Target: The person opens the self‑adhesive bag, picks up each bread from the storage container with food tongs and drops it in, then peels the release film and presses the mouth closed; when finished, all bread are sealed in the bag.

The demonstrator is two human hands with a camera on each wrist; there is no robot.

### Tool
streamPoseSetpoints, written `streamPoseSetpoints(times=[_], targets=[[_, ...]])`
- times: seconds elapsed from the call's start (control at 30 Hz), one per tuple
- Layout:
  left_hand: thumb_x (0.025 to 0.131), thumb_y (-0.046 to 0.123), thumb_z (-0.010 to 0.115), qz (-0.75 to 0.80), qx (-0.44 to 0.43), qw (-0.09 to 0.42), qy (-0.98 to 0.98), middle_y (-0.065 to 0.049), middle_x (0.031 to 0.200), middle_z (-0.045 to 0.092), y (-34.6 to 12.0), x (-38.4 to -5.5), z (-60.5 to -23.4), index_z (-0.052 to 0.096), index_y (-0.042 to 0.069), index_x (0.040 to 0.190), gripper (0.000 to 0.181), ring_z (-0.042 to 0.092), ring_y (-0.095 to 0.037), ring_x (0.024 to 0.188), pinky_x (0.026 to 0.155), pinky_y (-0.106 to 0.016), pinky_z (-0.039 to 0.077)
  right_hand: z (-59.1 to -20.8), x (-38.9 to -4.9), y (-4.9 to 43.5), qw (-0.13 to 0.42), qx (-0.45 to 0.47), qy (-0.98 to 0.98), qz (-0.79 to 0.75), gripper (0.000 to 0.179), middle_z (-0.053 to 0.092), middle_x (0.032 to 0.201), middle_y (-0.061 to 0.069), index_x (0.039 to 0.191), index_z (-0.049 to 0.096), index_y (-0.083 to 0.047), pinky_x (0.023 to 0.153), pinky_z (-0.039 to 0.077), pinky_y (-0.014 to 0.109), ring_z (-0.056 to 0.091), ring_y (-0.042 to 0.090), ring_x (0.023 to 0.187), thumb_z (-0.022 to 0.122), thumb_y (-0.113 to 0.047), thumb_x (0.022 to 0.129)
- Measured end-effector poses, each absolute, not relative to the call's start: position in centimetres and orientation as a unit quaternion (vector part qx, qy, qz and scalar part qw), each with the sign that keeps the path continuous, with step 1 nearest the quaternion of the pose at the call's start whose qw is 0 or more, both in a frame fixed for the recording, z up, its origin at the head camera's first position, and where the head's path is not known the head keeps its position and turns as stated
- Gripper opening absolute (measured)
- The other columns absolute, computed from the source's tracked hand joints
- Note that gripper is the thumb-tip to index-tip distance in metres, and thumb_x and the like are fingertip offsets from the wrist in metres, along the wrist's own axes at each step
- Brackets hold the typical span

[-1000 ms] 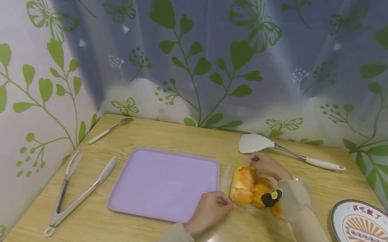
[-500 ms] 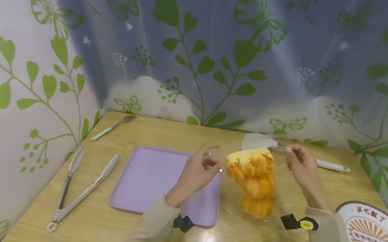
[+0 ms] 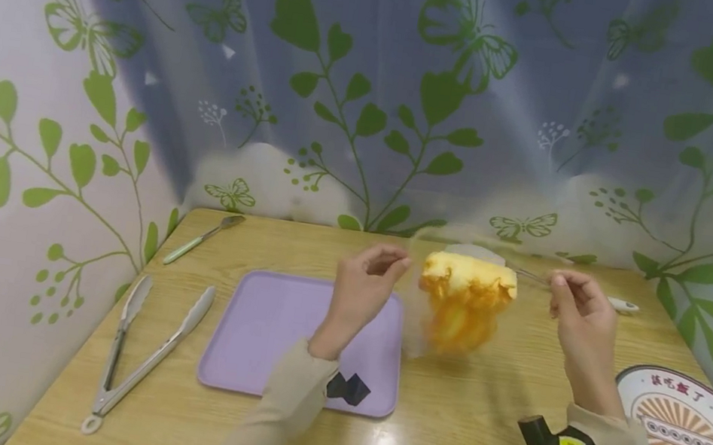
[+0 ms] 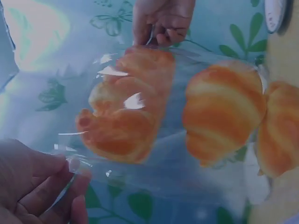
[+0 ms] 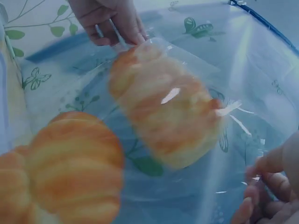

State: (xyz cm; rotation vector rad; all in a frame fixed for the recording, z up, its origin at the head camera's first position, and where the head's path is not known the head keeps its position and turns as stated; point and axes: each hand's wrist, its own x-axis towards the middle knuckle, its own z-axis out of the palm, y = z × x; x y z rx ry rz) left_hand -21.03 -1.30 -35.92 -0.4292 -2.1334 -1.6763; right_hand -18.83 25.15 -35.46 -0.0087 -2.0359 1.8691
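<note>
A clear plastic bag [image 4: 105, 173] hangs upright between my hands over the table, right of the purple tray. Inside it are several golden-brown bread rolls [image 3: 470, 276], one lying across the top and the others below it. My left hand [image 3: 360, 295] pinches one upper corner of the bag between thumb and fingers. The opposite upper corner is pinched by my right hand [image 3: 583, 338]. In the left wrist view the film is stretched between both hands, with glare on it. The right wrist view shows one roll [image 5: 163, 102] close under the bag's top edge.
The purple tray [image 3: 272, 332] lies left of the bag, partly under my left forearm. Metal tongs [image 3: 134, 366] and a green-handled utensil [image 3: 196, 242] are farther left. Behind the bag is a white spatula [image 3: 623, 306], partly hidden. A patterned plate [image 3: 688, 444] sits at the right.
The bag of bread lay flat on the table and has been lifted to hang upright. Since the middle frame it has risen and levelled, and the right hand has moved a little rightward.
</note>
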Motion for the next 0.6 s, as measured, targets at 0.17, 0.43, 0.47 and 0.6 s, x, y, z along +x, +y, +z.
streamPoseSetpoints(times=[0.17,0.43,0.47,0.6], targets=[[0.095,0.016,0.063,-0.597,-0.151,0.160,-0.771,-0.018,0.103,0.073,-0.7,-21.2,-38.0,0.067,-0.002,0.103,0.020,0.071,-0.031,0.094,0.080,-0.031,0.058,-37.0,-18.7,25.9,0.145,-0.035,-0.803,0.578,0.011,0.057,0.097,-0.031,0.106,0.061,-0.028,0.074,0.042,0.007,0.050,-0.005,0.092,0.054,-0.033,0.100],[0.102,0.022,0.051,-0.635,-0.162,0.121,-0.745,-0.020,0.116,0.070,-0.4,-21.8,-37.8,0.054,-0.003,0.114,0.027,0.064,-0.032,0.114,0.102,-0.044,0.050,-37.4,-19.0,25.3,0.251,-0.015,-0.642,0.724,0.012,0.068,0.088,-0.011,0.095,0.066,-0.015,0.078,0.050,0.009,0.062,0.001,0.084,0.058,-0.008,0.097],[0.102,0.023,0.050,-0.641,-0.165,0.124,-0.739,-0.019,0.117,0.070,-0.4,-21.9,-37.6,0.053,-0.002,0.114,0.028,0.064,-0.032,0.115,0.103,-0.044,0.049,-37.4,-19.1,25.2,0.267,0.001,-0.618,0.739,0.012,0.068,0.086,-0.007,0.094,0.066,-0.012,0.077,0.052,0.010,0.063,0.003,0.082,0.057,-0.005,0.096],[0.102,0.024,0.051,-0.649,-0.172,0.124,-0.731,-0.018,0.114,0.071,-0.1,-22.2,-37.5,0.055,0.000,0.119,0.030,0.065,-0.029,0.114,0.102,-0.042,0.050,-37.8,-19.1,25.2,0.282,0.036,-0.593,0.753,0.013,0.067,0.084,-0.004,0.094,0.067,-0.009,0.075,0.054,0.013,0.064,0.006,0.077,0.057,-0.002,0.096]])
